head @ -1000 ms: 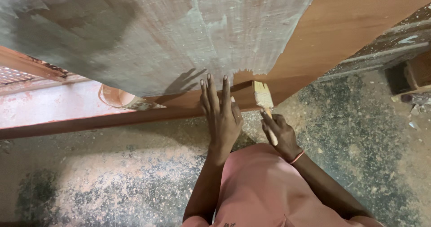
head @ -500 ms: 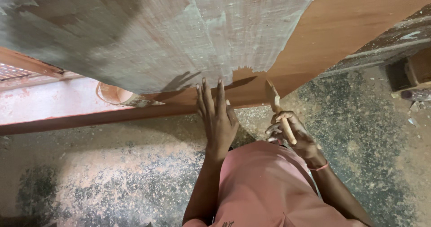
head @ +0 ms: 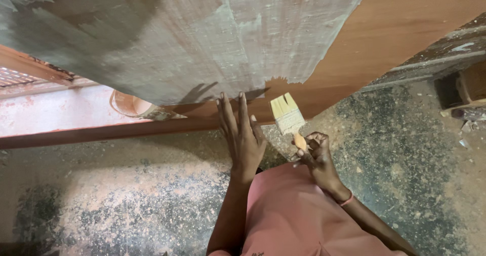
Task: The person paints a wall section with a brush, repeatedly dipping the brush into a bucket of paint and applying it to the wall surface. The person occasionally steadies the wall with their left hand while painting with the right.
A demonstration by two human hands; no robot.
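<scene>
1. Now your right hand (head: 316, 157) has turned the paintbrush (head: 287, 115) bristles-up again, fingers closed round its handle.
2. Your left hand (head: 243, 134) stays flat, open, empty (steadying the wooden panel (head: 354, 58)).
3. Brush sits just below the panel's uncoated edge.

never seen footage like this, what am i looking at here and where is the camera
The camera sits on a person's head and looks down, so you see their own two bare hands and their pink clothing at the bottom. The left hand lies flat, fingers spread, against the lower edge of a big brown wooden board. Much of the board is covered with a grey-green coating; the right part is bare wood. The right hand grips the handle of a flat paintbrush, bristles pointing up at the board. Below is a dusty floor, with a round container partly hidden behind the board.
</scene>
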